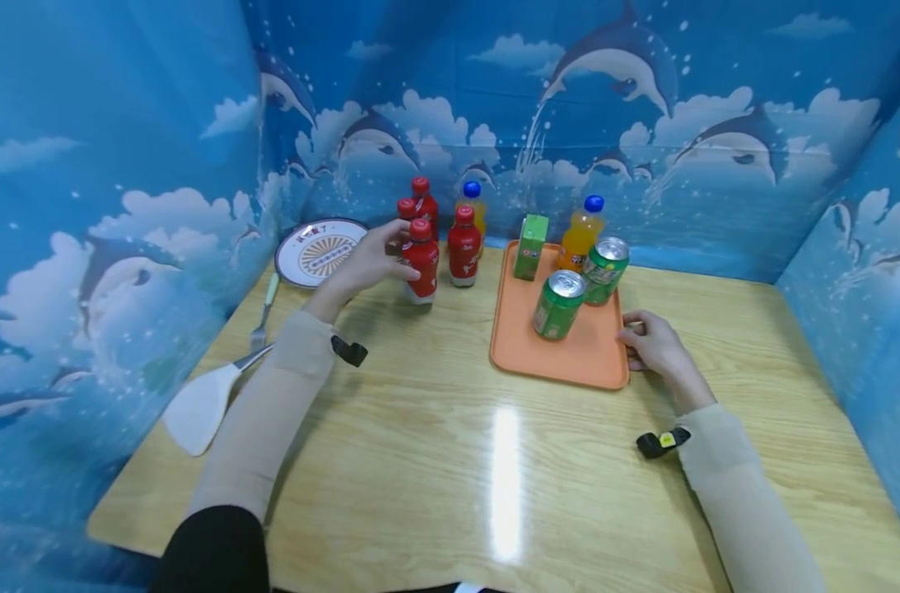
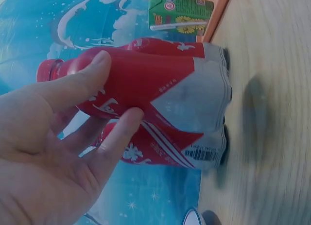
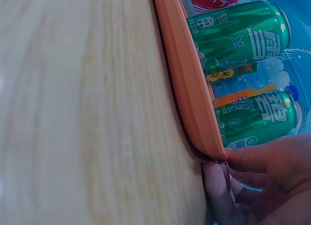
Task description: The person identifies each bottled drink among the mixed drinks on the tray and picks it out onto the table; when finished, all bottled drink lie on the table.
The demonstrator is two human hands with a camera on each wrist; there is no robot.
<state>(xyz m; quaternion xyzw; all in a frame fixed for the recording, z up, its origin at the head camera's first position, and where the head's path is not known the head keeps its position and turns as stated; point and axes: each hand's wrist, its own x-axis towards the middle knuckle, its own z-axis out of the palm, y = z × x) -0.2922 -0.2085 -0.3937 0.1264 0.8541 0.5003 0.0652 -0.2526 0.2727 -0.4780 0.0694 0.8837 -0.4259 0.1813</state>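
Note:
With thumb and fingers round its upper part, my left hand (image 1: 370,262) holds a red bottle (image 2: 160,84) with a pale base. Whether its base touches the table cannot be told. Close by are other red bottles (image 1: 463,247), and one shows behind the held bottle in the left wrist view. At the right, my right hand (image 1: 659,346) pinches the rim of an orange tray (image 3: 192,89) between thumb and fingers. On the tray are a green can (image 1: 559,305), a second green can (image 1: 606,270), a green drink carton (image 1: 530,247) and an orange soda bottle (image 1: 580,234).
Another orange soda bottle (image 1: 473,207) stands behind the red ones. Left of them are a patterned plate (image 1: 301,255), a fork (image 1: 264,317) and a white spatula (image 1: 201,408) near the table's left edge. A dolphin-print curtain (image 1: 435,91) borders the wooden table (image 1: 420,461).

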